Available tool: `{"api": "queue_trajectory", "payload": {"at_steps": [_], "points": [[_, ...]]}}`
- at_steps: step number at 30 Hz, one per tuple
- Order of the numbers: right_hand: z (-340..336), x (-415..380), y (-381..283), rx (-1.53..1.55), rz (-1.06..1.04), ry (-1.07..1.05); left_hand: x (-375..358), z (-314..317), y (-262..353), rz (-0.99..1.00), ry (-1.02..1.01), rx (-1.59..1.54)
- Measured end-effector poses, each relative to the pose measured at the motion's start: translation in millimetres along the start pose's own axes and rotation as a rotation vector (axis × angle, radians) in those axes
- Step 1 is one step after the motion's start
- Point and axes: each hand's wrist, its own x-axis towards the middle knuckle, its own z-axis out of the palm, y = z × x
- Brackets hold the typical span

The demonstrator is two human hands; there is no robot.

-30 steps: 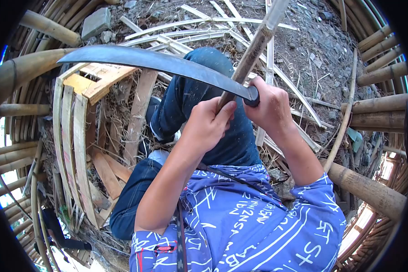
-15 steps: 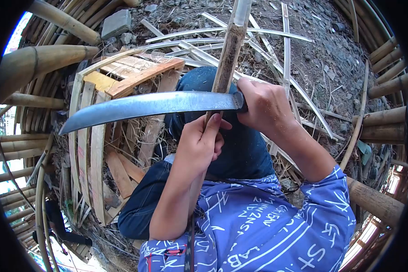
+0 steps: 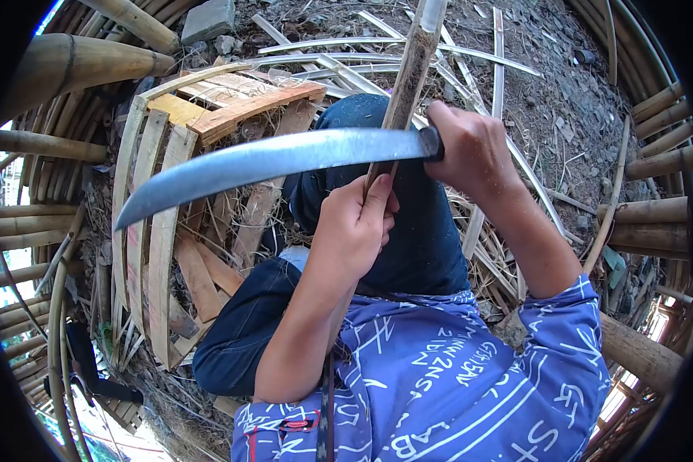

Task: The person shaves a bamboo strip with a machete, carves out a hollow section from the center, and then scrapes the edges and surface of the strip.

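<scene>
My right hand [image 3: 473, 148] is closed around the dark handle of a machete [image 3: 277, 160]. Its long, curved blade points left and crosses the bamboo strip [image 3: 410, 81] just above my other hand. My left hand [image 3: 358, 223] grips the lower part of this strip, thumb pressed along it. The strip slants upward past my bent knee [image 3: 408, 231], brown on its inner face and paler toward the far end. Much of the machete handle is hidden by my right fingers.
A slatted wooden crate [image 3: 242, 115] lies on its side at the left, among dry shavings. Split bamboo strips [image 3: 498, 69] are scattered over the dirt ahead. Thick bamboo poles [image 3: 77, 65] line the left, with more poles [image 3: 654, 212] at right. A grey block [image 3: 209, 21] sits far left.
Both hands have shifted right and slightly up in view, the machete moving with my right hand farther up the strip. The whole view has also shifted a little. Both grips stay closed.
</scene>
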Motion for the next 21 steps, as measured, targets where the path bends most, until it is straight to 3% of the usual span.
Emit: {"api": "queue_trajectory", "payload": {"at_steps": [9, 12, 21], "points": [[1.8, 10.9, 17.1, -0.049, -0.038, 0.075, -1.7, 0.6, 7.3, -0.037, 0.020, -0.005], [-1.2, 17.2, 34.7, -0.129, 0.103, 0.120, -3.3, -2.6, 6.8, -0.061, 0.002, -0.095], [2.5, 20.6, 55.5, -0.184, -0.043, 0.222, -4.9, -2.9, 4.1, -0.062, -0.015, -0.062]]}}
